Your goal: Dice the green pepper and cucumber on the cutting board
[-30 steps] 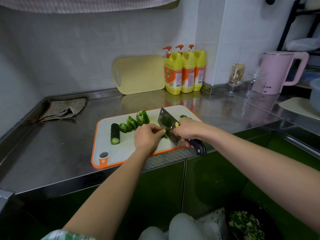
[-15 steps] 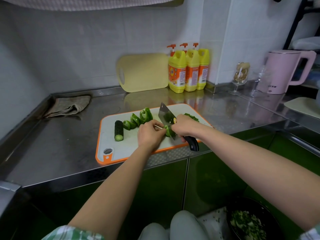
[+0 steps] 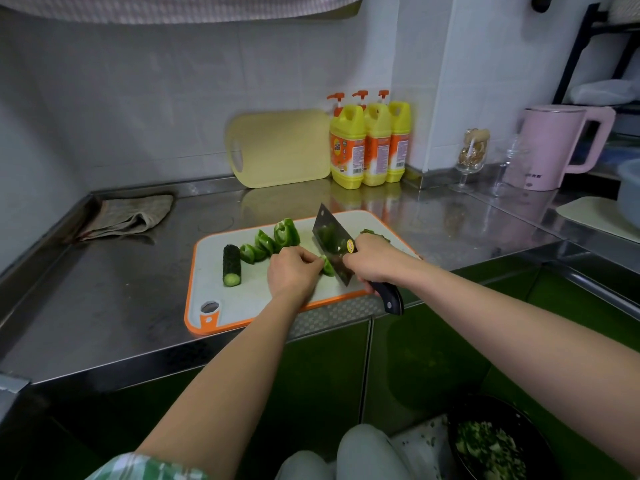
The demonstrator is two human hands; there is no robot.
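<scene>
A pepper strip [image 3: 327, 267] is held down by the curled fingers [image 3: 311, 260] of the left hand [image 3: 294, 273], right against the cleaver [image 3: 330, 242], whose handle is gripped by the right hand [image 3: 374, 261]. More pepper pieces [image 3: 273, 239] and the cucumber [image 3: 231, 265] lie just left of them, on the board [image 3: 242, 299] on the worktop [image 3: 104, 289].
</scene>
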